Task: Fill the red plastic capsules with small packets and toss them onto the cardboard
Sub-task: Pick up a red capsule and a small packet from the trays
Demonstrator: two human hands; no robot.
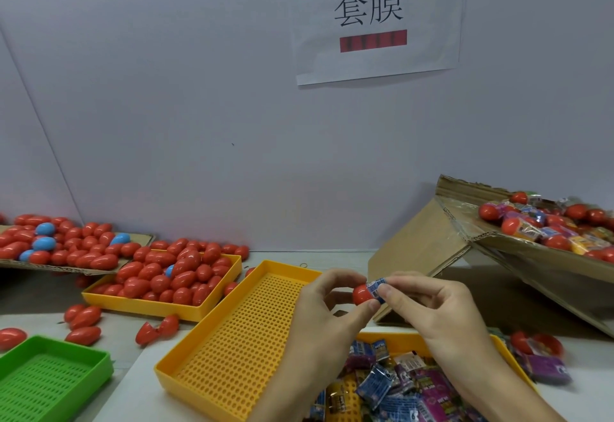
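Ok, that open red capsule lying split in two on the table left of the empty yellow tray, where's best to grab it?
Judging from its pose, take the open capsule at the narrow joint between its two halves, coming straight down from above. Both halves lie flat on the table, splayed left and right, so pinching the middle should lift both together. The yellow tray wall stands to its right.

My one wide-angle head camera looks forward and down from close above my left grip (324, 305) and right grip (428, 308), taking in the white tabletop (133, 385) around them and the pale wall (199, 122) beyond.
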